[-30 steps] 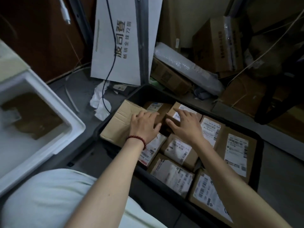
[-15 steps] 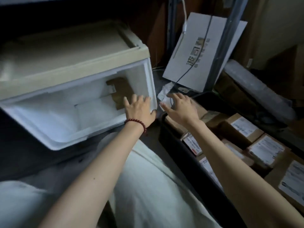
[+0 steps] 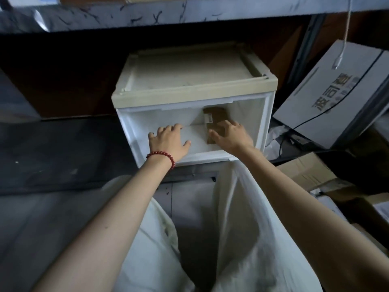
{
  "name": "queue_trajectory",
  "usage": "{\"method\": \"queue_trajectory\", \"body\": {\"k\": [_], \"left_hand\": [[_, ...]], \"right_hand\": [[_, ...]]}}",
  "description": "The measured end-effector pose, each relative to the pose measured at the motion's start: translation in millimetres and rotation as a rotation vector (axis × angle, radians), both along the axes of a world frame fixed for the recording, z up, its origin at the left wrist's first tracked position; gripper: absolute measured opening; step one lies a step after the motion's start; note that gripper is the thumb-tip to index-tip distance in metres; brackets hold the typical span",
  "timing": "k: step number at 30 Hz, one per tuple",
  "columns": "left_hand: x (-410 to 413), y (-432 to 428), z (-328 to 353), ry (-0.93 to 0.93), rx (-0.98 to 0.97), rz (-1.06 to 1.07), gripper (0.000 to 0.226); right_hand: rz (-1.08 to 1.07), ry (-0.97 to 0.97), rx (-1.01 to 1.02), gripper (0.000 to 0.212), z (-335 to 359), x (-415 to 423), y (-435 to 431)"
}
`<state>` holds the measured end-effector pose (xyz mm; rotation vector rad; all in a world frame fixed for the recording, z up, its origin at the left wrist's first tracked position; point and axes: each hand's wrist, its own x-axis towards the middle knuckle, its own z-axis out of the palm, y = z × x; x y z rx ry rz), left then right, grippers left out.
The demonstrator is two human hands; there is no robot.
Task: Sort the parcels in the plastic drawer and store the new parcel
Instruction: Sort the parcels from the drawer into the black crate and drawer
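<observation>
Head view: a white plastic drawer [image 3: 268, 123] with a beige top stands under a shelf [image 3: 189, 11]. Inside it, toward the right and the back, is one brown parcel [image 3: 214, 113] with a small white label. The left hand [image 3: 168, 142], with a red bead bracelet [image 3: 162, 155] on the wrist, is spread with straight fingers over the drawer's left half and holds nothing. The right hand [image 3: 231, 137] reaches to the parcel. Its fingers are loosely stretched over the parcel's lower part and not closed around it. I cannot tell if they touch it. At the right a flat white box [image 3: 336, 98] leans, with cardboard boxes [image 3: 305, 171] lower down.
</observation>
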<state>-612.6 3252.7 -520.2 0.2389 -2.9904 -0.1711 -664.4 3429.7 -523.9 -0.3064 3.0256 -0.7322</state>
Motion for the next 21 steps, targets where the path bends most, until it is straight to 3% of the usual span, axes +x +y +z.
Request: {"method": "queue_trajectory", "body": {"k": [4, 11, 21], "left_hand": [[-1.8, -15.1, -13.1, -0.030, 0.006, -0.018, 0.056], [-27.0, -26.1, -41.3, -0.062, -0.037, -0.091, 0.053], [-75.0, -28.6, -63.4, -0.114, 0.165, -0.037, 0.050]], "right_hand": [[-0.018, -0.060, 0.054, 0.057, -9.5, -9.9, -6.2], [-0.038, 0.009, 0.132, 0.056, -35.2, -33.4, -9.6], [0.003, -0.063, 0.320, 0.097, -63.3, -64.9, -35.1]]}}
